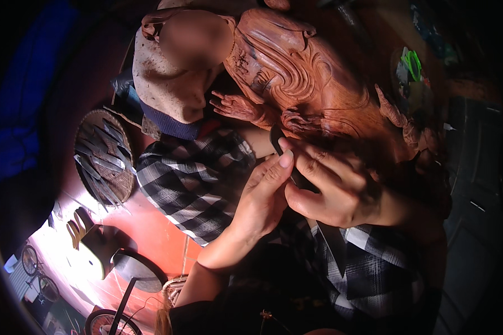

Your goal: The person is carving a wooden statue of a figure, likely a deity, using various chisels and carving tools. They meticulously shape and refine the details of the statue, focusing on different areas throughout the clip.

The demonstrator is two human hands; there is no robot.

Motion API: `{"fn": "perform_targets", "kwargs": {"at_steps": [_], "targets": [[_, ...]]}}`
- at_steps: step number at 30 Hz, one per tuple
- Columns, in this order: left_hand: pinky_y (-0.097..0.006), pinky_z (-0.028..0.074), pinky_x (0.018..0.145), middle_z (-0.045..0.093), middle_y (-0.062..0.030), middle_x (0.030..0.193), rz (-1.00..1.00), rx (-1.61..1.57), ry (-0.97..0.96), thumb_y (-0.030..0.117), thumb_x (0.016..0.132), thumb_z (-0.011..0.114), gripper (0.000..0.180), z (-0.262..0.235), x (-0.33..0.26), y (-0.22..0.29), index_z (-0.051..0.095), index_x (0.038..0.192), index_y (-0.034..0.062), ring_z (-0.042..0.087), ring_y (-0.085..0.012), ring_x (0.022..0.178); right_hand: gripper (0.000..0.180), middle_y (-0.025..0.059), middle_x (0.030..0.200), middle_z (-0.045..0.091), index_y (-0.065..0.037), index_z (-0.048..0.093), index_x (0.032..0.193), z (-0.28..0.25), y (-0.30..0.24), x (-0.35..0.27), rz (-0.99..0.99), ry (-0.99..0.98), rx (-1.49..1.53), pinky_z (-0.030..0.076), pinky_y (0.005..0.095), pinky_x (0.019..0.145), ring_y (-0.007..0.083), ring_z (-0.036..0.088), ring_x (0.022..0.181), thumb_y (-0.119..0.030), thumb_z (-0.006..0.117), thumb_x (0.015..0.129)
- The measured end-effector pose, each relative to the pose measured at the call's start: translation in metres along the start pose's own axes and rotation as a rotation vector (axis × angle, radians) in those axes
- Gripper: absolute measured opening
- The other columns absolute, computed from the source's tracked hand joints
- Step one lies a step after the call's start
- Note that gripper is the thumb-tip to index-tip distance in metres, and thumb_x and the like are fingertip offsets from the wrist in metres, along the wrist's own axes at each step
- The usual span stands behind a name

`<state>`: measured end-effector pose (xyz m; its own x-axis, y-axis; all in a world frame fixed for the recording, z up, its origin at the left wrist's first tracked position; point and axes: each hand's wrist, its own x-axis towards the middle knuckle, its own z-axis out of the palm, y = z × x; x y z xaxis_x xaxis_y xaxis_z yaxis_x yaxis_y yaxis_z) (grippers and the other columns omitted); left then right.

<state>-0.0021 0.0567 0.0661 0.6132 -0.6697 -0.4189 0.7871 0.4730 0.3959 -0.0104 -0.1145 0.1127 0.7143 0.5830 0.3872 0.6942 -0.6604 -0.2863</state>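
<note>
Both my hands are together over my lap, just below a reddish-brown carved wooden statue with a swirling robe and a raised hand. Between them runs a narrow dark strip, perhaps sandpaper; its rounded end sticks up above my fingertips and its pointed tail hangs down below. My left hand pinches the strip near its upper end, thumb uppermost. Curled around it from the other side is my right hand, knuckles up. The middle of the strip is hidden by my fingers.
A round woven tray at the left holds several grey strips. Pale speckled cloth lies around the statue's head. Black-and-white checked fabric covers my lap. A bicycle wheel shows at lower left, and bright green scissors lie at upper right.
</note>
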Motion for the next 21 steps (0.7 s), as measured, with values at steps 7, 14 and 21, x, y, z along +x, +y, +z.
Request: {"fn": "perform_targets", "kwargs": {"at_steps": [7, 14, 21], "targets": [[-0.038, 0.045, 0.107, 0.058, -0.0177, 0.136, 0.082, 0.003, 0.020, 0.035, 0.107, 0.048, 0.052, 0.001, -0.002, -0.007, 0.045, 0.145, 0.0001, 0.057, -0.0265, 0.126, 0.024, 0.0379, 0.119, 0.061, -0.002, 0.063, 0.085, -0.004, -0.006, 0.003, -0.022, -0.085, -0.052, 0.059, 0.0445, 0.087, 0.0407, 0.066, 0.106, -0.024, 0.063, 0.077], [-0.039, 0.042, 0.110, 0.055, -0.0167, 0.139, 0.068, 0.002, -0.019, 0.037, 0.106, 0.049, 0.055, 0.001, -0.002, -0.001, 0.043, 0.146, 0.0003, 0.055, -0.0265, 0.128, 0.010, 0.0326, 0.119, 0.066, -0.004, 0.063, 0.083, -0.009, -0.011, 0.010, -0.027, -0.123, -0.142, 0.060, 0.0366, 0.076, 0.0366, 0.071, 0.101, -0.014, 0.066, 0.081], [-0.034, 0.046, 0.102, 0.062, -0.0170, 0.128, 0.101, -0.103, 0.049, 0.033, 0.109, 0.045, 0.048, 0.006, -0.003, -0.004, 0.051, 0.136, -0.0066, 0.059, -0.0229, 0.120, 0.012, 0.0333, 0.119, 0.065, -0.005, 0.063, 0.084, -0.002, -0.014, 0.011, -0.004, -0.138, -0.219, 0.059, 0.0400, 0.081, 0.0369, 0.069, 0.106, -0.016, 0.062, 0.080]]}}
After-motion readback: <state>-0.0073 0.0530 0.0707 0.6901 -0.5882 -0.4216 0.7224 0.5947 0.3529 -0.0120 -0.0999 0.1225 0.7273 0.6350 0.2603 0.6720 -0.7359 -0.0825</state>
